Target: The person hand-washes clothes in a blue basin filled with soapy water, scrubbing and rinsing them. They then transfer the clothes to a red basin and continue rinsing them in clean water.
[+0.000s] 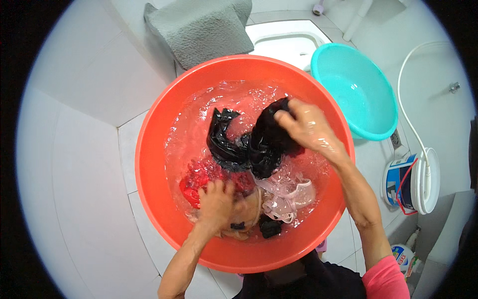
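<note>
Before me is a large orange plastic basin [244, 258] of water with wet clothes in it. My right hand [308, 125] grips a black garment [267, 138], whose other end lies in the water to the left. My left hand [216, 203] rests with fingers spread on a red patterned cloth [191, 192] and a tan cloth [248, 209] at the basin's near left; its fingertips are partly under water. A pale pink garment with straps [289, 200] floats right of it, and a small black cloth [271, 226] lies just below that.
A turquoise basin [381, 108] stands at the upper right, near a squat toilet [287, 39]. A grey towel [201, 33] hangs at the upper left. On the right are a white bucket [401, 183] with a hose [403, 89] in it and a plastic bottle [401, 258].
</note>
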A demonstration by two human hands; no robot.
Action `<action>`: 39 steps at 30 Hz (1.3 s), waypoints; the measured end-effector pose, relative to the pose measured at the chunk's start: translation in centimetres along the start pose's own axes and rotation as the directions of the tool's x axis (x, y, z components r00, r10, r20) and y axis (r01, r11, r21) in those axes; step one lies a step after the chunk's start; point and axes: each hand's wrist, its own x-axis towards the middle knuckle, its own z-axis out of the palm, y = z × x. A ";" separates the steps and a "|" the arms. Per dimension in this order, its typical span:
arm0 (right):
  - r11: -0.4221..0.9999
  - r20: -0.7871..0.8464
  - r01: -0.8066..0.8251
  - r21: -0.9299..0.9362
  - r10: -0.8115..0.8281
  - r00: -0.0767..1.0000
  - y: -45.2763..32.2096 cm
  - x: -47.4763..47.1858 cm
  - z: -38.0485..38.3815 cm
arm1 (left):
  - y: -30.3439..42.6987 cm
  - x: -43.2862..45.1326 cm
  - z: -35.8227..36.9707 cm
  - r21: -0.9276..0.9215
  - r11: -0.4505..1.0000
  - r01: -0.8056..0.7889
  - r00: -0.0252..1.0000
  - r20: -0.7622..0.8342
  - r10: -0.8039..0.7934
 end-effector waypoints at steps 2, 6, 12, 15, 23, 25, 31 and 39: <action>1.000 0.367 0.016 -0.026 -0.005 0.930 2.0 0.4 3.5 | 2.8 -1.6 0.9 0.090 0.990 -0.111 0.992 0.078 0.104; 0.827 0.316 0.274 -0.490 -0.124 0.941 3.1 -1.4 14.7 | 3.7 1.2 7.0 0.360 0.930 -0.072 0.991 0.128 0.027; 0.786 0.152 0.295 -0.543 -0.254 0.955 6.0 2.9 19.0 | 0.5 7.9 9.5 0.209 0.976 -0.054 0.945 -0.304 0.117; 0.927 0.135 0.077 -0.368 -0.029 0.990 4.2 3.4 17.1 | -1.3 8.2 6.3 -0.010 1.000 0.011 0.951 -0.310 -0.014; 0.575 -0.053 -0.197 0.794 0.387 0.921 4.1 -1.6 -1.0 | -2.2 7.4 1.0 -0.488 0.871 0.057 0.939 -0.271 -0.213; 0.495 -0.112 -0.104 0.863 0.388 0.915 1.9 -3.9 -4.7 | -2.6 7.3 0.7 -0.511 0.852 0.113 0.902 -0.306 -0.304; 0.667 -0.176 -0.019 0.745 0.224 0.958 -4.5 -10.2 -10.9 | -2.9 4.5 -3.4 -0.949 0.282 -0.142 0.868 -0.256 -0.426; 0.856 0.181 0.144 0.496 -0.265 0.947 -8.3 -13.9 -4.9 | 2.7 -2.0 -13.0 -0.927 0.100 -0.361 0.828 -0.368 -0.423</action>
